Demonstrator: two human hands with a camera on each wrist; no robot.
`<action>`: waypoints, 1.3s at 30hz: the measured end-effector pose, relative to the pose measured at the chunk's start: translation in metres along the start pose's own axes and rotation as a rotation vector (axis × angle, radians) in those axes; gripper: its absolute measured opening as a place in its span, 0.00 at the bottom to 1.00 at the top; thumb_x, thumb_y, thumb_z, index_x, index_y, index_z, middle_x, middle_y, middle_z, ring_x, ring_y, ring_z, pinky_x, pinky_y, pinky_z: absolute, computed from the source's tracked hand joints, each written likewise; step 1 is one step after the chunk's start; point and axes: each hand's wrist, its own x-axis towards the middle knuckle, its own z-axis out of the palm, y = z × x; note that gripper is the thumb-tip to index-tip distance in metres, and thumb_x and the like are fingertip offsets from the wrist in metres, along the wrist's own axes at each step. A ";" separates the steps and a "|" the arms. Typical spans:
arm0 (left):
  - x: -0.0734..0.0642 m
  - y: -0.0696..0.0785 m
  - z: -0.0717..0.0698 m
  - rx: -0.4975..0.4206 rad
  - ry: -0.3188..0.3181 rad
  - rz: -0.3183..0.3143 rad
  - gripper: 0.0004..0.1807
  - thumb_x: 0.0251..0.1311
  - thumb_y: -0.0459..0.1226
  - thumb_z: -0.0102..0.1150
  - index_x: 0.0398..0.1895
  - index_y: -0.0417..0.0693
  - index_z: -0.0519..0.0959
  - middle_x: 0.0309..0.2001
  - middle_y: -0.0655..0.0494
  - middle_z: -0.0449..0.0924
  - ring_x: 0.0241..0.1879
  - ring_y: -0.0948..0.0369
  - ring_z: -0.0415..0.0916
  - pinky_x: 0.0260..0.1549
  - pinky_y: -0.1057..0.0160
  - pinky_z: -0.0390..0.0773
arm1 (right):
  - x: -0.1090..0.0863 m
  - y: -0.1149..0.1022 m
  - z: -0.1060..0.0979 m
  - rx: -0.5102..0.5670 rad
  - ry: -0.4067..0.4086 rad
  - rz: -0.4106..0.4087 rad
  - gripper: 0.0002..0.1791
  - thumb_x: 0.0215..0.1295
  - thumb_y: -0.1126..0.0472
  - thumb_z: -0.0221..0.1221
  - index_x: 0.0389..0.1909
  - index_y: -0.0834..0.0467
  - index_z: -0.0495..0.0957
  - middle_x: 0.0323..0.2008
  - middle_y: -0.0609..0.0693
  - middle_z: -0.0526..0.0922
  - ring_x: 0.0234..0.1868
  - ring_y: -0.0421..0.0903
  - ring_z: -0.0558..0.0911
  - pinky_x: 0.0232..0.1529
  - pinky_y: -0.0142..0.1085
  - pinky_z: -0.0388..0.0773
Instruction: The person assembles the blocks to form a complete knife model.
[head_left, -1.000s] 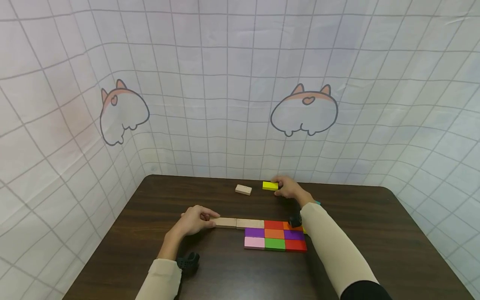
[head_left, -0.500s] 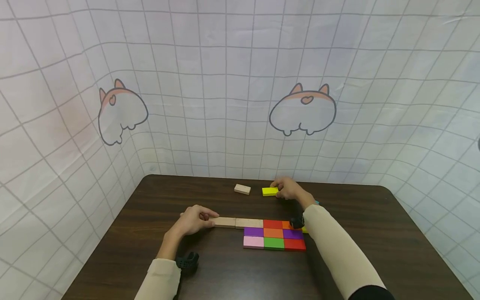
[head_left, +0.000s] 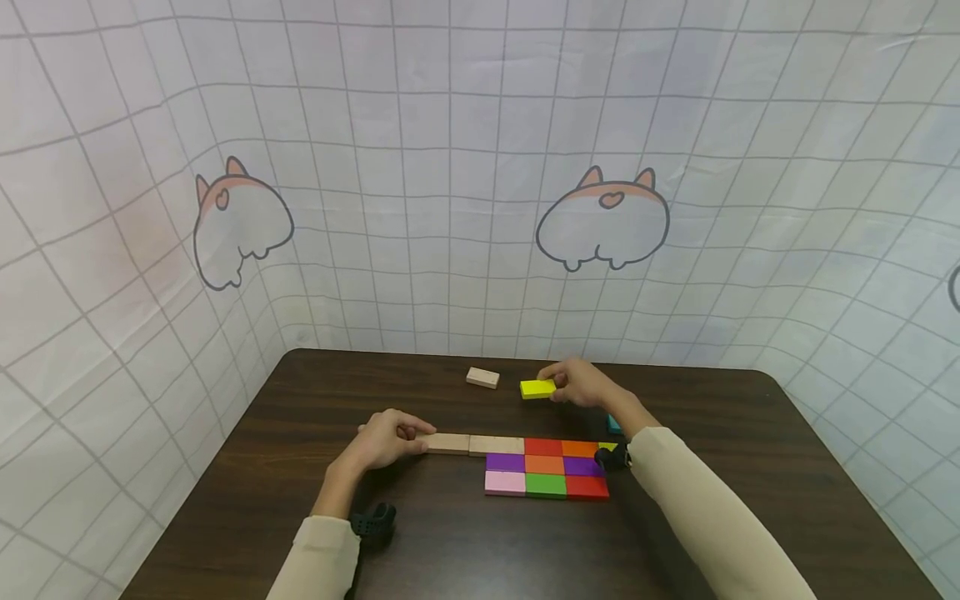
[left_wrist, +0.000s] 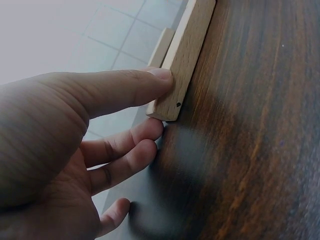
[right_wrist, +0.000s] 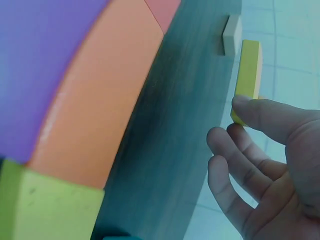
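Note:
My right hand [head_left: 588,384] pinches a yellow block [head_left: 536,389] by its right end near the back of the table. In the right wrist view the thumb lies along the yellow block [right_wrist: 247,70] and the other fingers curl below it. On the left, my left hand [head_left: 385,439] holds the outer end of a plain wooden block [head_left: 447,444], with the thumb on its near side in the left wrist view; the index finger is hidden there. A second plain wooden block [head_left: 497,447] continues the row, followed by a red block [head_left: 543,447] and an orange block [head_left: 580,449].
In front of that row lie two rows of coloured blocks, including a pink block [head_left: 505,482] and a green block [head_left: 545,485]. A loose wooden block [head_left: 482,378] lies at the back, and a teal block [head_left: 613,424] shows beside the right wrist. White gridded cloth [head_left: 465,167] surrounds the table.
My right hand has brought the yellow block slightly nearer and a little left. More of the teal block now shows. The left hand stays at the wooden block.

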 end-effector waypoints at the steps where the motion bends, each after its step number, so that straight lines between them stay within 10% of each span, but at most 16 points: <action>1: 0.000 0.000 0.000 0.003 -0.001 0.001 0.11 0.62 0.39 0.71 0.47 0.60 0.90 0.35 0.61 0.79 0.38 0.61 0.74 0.63 0.16 0.36 | -0.004 -0.001 -0.001 -0.014 0.004 -0.009 0.19 0.67 0.67 0.66 0.57 0.53 0.83 0.47 0.55 0.84 0.45 0.51 0.78 0.51 0.46 0.80; 39: 0.004 -0.003 0.002 0.015 0.005 -0.006 0.10 0.61 0.41 0.72 0.45 0.64 0.90 0.42 0.59 0.84 0.43 0.59 0.78 0.62 0.22 0.50 | -0.131 -0.036 0.048 -0.149 0.090 -0.158 0.21 0.63 0.57 0.68 0.58 0.49 0.83 0.34 0.45 0.76 0.27 0.38 0.70 0.26 0.29 0.69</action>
